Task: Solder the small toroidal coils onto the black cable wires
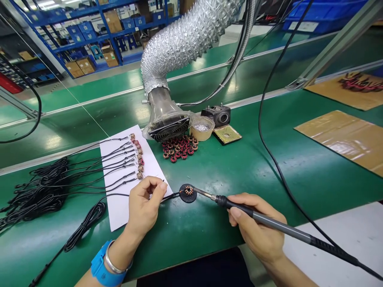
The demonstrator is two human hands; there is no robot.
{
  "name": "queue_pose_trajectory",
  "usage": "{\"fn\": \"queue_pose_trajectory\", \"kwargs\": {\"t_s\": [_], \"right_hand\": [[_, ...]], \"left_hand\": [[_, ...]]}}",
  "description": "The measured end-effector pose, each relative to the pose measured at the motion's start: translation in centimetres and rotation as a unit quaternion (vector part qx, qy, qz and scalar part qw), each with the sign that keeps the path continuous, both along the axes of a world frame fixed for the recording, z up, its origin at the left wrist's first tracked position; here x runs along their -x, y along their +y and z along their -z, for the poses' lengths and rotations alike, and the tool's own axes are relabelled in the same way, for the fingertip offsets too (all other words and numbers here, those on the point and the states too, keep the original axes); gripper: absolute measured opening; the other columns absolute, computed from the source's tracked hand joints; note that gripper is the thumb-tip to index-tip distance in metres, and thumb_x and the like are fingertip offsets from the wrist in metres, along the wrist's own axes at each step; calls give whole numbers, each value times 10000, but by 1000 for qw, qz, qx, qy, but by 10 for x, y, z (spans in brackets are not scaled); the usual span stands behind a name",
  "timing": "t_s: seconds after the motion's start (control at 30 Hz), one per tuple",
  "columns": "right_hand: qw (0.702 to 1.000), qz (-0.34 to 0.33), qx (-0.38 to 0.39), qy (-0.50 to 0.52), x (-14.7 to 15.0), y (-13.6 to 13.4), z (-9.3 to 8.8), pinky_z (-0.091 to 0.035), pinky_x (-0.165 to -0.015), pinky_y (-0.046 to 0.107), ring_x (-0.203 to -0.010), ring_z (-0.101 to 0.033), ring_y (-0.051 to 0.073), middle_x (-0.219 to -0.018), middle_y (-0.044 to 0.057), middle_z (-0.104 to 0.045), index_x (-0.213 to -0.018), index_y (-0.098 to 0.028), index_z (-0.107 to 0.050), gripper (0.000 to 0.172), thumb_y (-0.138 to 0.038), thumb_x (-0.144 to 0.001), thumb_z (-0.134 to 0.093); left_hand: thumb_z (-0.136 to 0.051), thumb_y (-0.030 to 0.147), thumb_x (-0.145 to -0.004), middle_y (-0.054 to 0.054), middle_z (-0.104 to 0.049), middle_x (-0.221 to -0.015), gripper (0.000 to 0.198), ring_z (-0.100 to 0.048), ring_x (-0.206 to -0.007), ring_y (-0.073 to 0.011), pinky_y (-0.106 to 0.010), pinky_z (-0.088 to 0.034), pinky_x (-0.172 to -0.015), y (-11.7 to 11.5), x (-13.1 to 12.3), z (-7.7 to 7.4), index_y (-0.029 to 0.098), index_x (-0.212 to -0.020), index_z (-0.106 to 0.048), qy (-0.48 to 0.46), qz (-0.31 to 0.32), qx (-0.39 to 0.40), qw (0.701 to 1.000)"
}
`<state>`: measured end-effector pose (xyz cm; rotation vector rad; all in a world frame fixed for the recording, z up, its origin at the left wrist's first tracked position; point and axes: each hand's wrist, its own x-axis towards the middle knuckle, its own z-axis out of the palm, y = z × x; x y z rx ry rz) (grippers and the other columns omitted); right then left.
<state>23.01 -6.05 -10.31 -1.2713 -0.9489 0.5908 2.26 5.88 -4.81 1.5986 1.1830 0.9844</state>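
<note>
While a blue strap (101, 267) and a silver bangle (111, 260) circle the left wrist, the left hand (145, 205) has its thumb and forefinger pinched on a thin strand (163, 181), too small to make out fully. The right hand (260, 227) grips a soldering iron (279, 226) like a pen, its metal tip reaching the right edge of a small ring coil (188, 186) — I cannot tell whether they touch. That coil lies on a round black pad (188, 199) on the green worktop (203, 235), between the two hands, and a black cable (170, 197) runs to it from under the left hand.

Beyond the left hand, a white sheet of paper (119, 215) carries a row of small coils (139, 157), with dark cables (50, 187) bunched to its left. Past the pad sits a heap of red, black and copper-coloured coils (179, 148), just below a fan hood (170, 129). Beside the hood stand a round tub (202, 134), a shallow square tin (227, 135) and a black holder (220, 115). A silver duct (179, 46) rises from the hood — and blue shelves (83, 48) with boxes stand farthest back.
</note>
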Motion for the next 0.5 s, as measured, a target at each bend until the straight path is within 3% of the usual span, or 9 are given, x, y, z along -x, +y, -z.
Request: {"fn": "queue_pose_trajectory", "kwargs": {"t_s": [0.5], "right_hand": [[999, -42, -13, -7, 6, -1, 1, -431, -490, 293, -533, -543, 145, -698, 5, -589, -1001, -238, -677, 181, -160, -840, -647]], "left_hand": [[-622, 327, -843, 27, -546, -610, 210, -444, -555, -98, -227, -372, -567, 0, 1, 0, 171, -704, -597, 7, -7, -11, 1000]]}}
